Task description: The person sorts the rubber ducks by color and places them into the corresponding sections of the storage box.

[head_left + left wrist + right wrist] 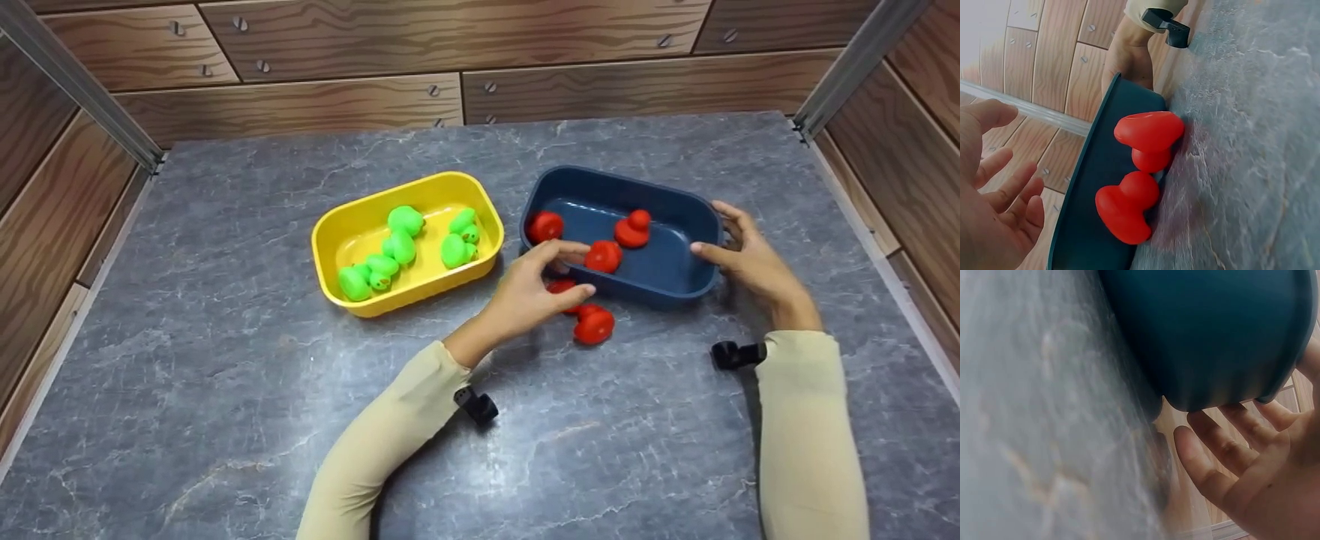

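Observation:
My left hand (525, 292) hovers at the front left rim of a dark blue bin (679, 262), its fingertips over the inside. In the left wrist view its fingers are loosely bent with nothing between them. Three red rubber ducks lie in the bin, one red duck (602, 256) close by the left fingertips. Against the bin's front wall, two more red ducks rest on the table, one of them a red duck (594, 325) lying in front. My right hand (765, 262) grips the bin's right end, thumb over the rim and fingers along the outside.
A yellow bin (322, 255) with several green rubber ducks stands left of the blue one. The grey marbled tabletop (585, 465) is bordered by wood-patterned panels (577, 97) at the back and sides.

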The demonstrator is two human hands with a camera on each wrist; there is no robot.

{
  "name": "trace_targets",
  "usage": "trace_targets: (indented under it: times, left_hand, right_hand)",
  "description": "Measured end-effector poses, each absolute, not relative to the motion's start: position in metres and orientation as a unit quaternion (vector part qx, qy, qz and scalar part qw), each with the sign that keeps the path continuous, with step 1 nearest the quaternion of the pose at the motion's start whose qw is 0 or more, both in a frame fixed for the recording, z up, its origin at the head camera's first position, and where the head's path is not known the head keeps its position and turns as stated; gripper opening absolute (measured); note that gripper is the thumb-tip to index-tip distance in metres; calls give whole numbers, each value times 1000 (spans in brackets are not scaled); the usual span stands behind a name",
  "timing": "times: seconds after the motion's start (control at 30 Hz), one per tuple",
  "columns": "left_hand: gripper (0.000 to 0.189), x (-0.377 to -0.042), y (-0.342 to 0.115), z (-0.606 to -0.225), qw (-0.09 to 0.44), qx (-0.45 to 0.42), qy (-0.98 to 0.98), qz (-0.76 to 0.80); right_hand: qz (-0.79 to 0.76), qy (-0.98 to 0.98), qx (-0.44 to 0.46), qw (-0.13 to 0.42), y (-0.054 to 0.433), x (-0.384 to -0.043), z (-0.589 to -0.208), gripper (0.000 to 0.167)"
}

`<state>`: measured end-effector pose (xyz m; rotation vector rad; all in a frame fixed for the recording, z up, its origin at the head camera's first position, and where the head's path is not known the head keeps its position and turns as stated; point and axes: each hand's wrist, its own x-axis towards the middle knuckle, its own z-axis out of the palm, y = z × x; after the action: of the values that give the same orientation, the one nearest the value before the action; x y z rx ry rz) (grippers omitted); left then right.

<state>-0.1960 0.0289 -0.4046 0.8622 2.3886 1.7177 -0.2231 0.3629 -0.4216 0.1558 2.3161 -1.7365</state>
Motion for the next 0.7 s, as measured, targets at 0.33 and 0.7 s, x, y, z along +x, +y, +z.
trace_targets:
  times: [0.33,0.7]
  left_hand:
    - [46,-197,14,-412,49,284,786,547]
    - [47,-200,7,-427,64,264,824,497]
  right_hand:
    - [-551,827,31,111,364,-222,-421,82]
    - [-567,815,38,112,364,-223,-422,83]
